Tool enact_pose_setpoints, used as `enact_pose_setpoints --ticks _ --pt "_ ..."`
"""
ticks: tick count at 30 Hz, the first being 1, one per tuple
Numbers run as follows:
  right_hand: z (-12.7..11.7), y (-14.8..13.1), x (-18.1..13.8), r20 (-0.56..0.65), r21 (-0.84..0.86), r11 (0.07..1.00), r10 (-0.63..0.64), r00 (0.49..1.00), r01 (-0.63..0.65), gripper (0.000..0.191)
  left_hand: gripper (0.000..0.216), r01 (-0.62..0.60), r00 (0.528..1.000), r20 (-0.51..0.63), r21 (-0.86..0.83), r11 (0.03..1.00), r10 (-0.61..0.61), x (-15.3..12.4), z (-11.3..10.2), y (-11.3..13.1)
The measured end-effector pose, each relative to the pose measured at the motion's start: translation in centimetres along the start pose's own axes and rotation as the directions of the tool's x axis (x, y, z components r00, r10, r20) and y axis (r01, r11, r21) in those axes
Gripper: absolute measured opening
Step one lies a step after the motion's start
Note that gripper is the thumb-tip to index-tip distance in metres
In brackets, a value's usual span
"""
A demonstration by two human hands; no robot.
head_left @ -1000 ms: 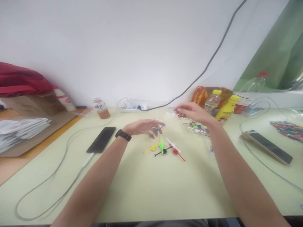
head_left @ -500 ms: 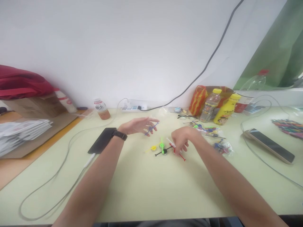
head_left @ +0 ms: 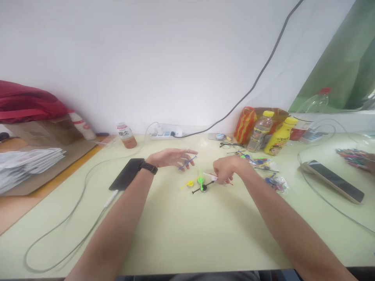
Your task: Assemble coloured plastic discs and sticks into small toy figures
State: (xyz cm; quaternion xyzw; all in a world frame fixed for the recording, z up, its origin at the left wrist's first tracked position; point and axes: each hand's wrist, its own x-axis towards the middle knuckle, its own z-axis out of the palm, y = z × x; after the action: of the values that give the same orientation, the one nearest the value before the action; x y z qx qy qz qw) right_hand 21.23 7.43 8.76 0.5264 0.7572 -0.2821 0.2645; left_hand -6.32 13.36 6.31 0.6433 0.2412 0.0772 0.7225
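Note:
My left hand (head_left: 172,157), a black band on its wrist, hovers palm-up over the pale green table (head_left: 187,234) and holds a thin blue stick piece (head_left: 187,162) in its fingers. My right hand (head_left: 225,169) is curled in a pinch on a small red and white stick piece (head_left: 211,176), lifted just off the table. Right below the hands lie small plastic pieces: a yellow one (head_left: 190,183), a green one (head_left: 200,180) and a black one (head_left: 202,187).
A black phone (head_left: 126,173) on a white cable lies left. More coloured pieces in clear bags (head_left: 258,162) lie right, before bottles (head_left: 279,136). A second phone (head_left: 334,181) lies far right, beside another person's hand (head_left: 369,163). A power strip (head_left: 164,134) and small bottle (head_left: 125,135) stand at the wall.
My right hand came down from the bags at the back to the pieces in the middle and picked up the red and white one. My left hand barely moved.

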Motion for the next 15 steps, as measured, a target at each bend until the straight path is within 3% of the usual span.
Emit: enact_pose_setpoints --ticks 10,15 --pt "-1.2 3.1 -0.8 -0.115 0.009 0.994 -0.108 0.987 0.11 0.041 0.059 0.023 0.999 0.024 0.05 0.998 -0.025 0.3 0.0 -0.1" --pt "-1.3 3.8 -1.7 -0.152 0.089 0.991 -0.084 0.985 0.099 0.035 0.058 0.056 0.998 0.011 0.092 0.994 -0.057 0.4 0.2 0.0"
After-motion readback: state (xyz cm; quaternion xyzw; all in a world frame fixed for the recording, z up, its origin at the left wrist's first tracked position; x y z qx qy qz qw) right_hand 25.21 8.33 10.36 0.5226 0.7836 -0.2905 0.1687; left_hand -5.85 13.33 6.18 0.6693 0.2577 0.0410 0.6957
